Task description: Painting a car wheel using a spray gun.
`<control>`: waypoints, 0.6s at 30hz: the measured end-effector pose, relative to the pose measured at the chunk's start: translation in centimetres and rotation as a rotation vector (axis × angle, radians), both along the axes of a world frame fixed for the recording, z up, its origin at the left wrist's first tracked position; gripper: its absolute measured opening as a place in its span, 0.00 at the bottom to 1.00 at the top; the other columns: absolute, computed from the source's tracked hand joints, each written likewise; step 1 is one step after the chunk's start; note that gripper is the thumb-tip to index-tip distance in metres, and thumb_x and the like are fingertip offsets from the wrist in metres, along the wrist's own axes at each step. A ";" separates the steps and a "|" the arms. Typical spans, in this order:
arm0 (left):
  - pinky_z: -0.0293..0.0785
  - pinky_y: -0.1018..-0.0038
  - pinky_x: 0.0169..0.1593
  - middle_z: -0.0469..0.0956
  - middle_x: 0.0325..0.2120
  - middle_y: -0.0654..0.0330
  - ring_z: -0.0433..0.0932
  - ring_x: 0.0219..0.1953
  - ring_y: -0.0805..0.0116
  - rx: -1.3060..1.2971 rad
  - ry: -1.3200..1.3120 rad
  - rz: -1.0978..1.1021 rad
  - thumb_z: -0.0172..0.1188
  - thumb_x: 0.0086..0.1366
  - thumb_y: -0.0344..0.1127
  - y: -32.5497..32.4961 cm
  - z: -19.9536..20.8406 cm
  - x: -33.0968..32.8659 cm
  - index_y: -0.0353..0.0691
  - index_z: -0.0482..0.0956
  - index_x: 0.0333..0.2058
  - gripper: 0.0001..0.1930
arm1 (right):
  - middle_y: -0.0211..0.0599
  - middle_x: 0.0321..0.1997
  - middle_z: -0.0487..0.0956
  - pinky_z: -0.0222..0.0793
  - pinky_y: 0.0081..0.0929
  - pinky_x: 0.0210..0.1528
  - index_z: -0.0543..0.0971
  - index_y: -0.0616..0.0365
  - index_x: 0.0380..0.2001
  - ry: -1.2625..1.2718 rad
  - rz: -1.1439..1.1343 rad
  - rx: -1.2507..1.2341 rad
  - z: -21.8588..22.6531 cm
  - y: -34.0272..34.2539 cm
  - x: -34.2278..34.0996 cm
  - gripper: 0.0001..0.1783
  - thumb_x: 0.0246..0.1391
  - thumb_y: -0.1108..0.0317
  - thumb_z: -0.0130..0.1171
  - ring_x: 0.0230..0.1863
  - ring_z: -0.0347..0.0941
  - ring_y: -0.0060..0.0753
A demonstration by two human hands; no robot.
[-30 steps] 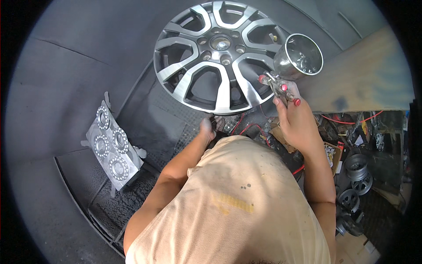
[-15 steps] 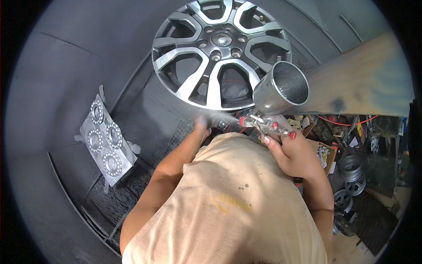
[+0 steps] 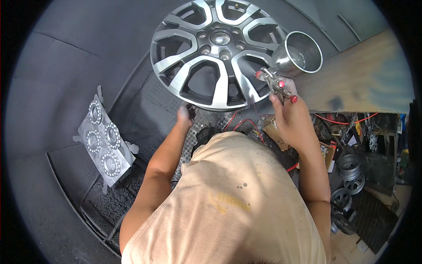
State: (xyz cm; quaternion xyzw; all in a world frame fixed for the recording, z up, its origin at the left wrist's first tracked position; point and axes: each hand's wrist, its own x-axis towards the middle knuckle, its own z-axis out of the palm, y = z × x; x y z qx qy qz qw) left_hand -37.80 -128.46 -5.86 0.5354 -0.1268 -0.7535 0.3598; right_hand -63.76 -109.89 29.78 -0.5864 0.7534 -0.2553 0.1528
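Note:
A spray gun (image 3: 276,84) with red knobs is gripped in my right hand (image 3: 288,108), my fingers wrapped round its body. Its open metal cup (image 3: 290,57) leans to the right, and the red nozzle end lies over the lower right spokes of the alloy wheel (image 3: 222,83). That wheel, dark grey with bright silver spoke faces, is held up face-on in front of me. My left hand (image 3: 185,116) is just below the wheel's near left rim; its fingers are partly hidden and dark there, so I cannot tell whether they touch the rim.
A silvery panel (image 3: 124,160) bearing several round ringed parts stands at the left. Dark sheeting (image 3: 83,75) surrounds the far side. On the right are a tan board (image 3: 351,79), stacked wheel rims (image 3: 350,167), cardboard boxes (image 3: 325,154) and a red hose (image 3: 338,119).
The wheel has turned counterclockwise. My right hand has lifted the spray gun forward to the wheel's lower right. My left hand has moved left and forward. The earlier spray mist no longer shows plainly.

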 end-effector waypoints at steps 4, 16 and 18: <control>0.72 0.65 0.52 0.75 0.44 0.57 0.73 0.46 0.63 0.006 -0.014 -0.107 0.42 0.70 0.34 -0.2 0.2 0.0 0.38 0.72 0.47 0.13 | 0.60 0.34 0.76 0.67 0.52 0.39 0.66 0.62 0.49 -0.114 -0.012 0.097 1.5 -0.9 1.7 0.15 0.60 0.70 0.51 0.38 0.71 0.69; 0.79 0.69 0.43 0.78 0.40 0.56 0.80 0.40 0.63 0.079 0.064 -0.506 0.50 0.67 0.31 5.1 -9.5 -1.7 0.34 0.74 0.43 0.10 | 0.58 0.38 0.75 0.67 0.48 0.41 0.75 0.67 0.42 -0.200 0.341 0.144 2.3 2.8 2.5 0.14 0.62 0.65 0.49 0.39 0.71 0.63; 0.79 0.68 0.42 0.78 0.39 0.54 0.80 0.41 0.62 0.114 0.000 -0.530 0.50 0.66 0.30 5.5 -3.3 -3.8 0.33 0.74 0.42 0.10 | 0.59 0.38 0.75 0.67 0.48 0.41 0.74 0.67 0.43 -0.211 0.274 0.176 1.5 2.5 2.5 0.14 0.62 0.66 0.49 0.38 0.72 0.63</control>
